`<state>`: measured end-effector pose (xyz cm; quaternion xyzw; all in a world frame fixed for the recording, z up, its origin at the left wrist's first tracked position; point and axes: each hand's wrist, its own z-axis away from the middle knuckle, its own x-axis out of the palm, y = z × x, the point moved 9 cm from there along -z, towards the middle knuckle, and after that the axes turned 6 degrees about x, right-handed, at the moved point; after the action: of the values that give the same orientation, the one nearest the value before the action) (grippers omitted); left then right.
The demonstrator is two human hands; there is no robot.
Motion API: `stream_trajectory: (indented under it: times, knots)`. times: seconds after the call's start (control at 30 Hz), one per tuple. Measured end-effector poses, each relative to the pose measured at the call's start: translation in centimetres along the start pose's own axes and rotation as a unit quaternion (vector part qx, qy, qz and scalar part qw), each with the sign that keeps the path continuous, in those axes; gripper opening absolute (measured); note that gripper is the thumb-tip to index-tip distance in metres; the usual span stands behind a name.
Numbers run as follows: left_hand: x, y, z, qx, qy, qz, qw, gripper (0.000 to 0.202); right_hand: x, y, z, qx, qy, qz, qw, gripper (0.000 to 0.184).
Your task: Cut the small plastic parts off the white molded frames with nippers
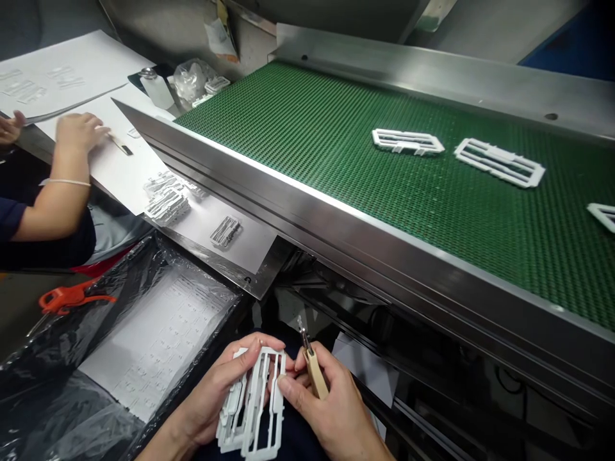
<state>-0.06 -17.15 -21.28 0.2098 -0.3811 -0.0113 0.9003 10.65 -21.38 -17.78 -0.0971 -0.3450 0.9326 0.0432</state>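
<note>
My left hand (218, 387) grips a small stack of white plastic frames (252, 406), held upright in my lap at the bottom centre. My right hand (329, 403) holds a small knife with a tan handle (314, 371), blade pointing up, while its fingertips touch the right edge of the front frame. Both hands sit below the steel edge of the conveyor (307, 211).
Three white frames (407, 141) (500, 162) (604, 216) lie on the green belt (336, 160). A black-lined box of flat white parts (154, 339) sits at my left. Piled frames (168, 202) rest on a white sheet. A co-worker's hand (79, 131) works at far left, near orange cutters (67, 298).
</note>
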Motion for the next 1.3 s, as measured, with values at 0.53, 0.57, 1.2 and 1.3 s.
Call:
stream_trajectory:
  times: [0.53,0.57,1.2,1.3]
  knots:
    - [-4.4,1.7,-1.3,0.045,0.117,-0.125,0.984,0.032,0.6,-0.9,0.3,-0.053,-0.056,-0.157,0.985,0.029]
    - [-4.8,1.6,-1.4,0.043,0.119,-0.137,0.982,0.030,0.6,-1.0,0.3,-0.060,-0.068,-0.161,0.983,0.030]
    - [-2.3,0.4,-1.1,-0.007,0.088,0.008,0.996,0.036,0.6,-2.8,-1.1,-0.065,-0.074,-0.090,0.991,0.024]
    - [-2.3,0.6,-1.1,0.014,0.096,-0.005,0.995,0.035,0.8,-2.9,-1.3,-0.065,-0.077,-0.082,0.992,0.024]
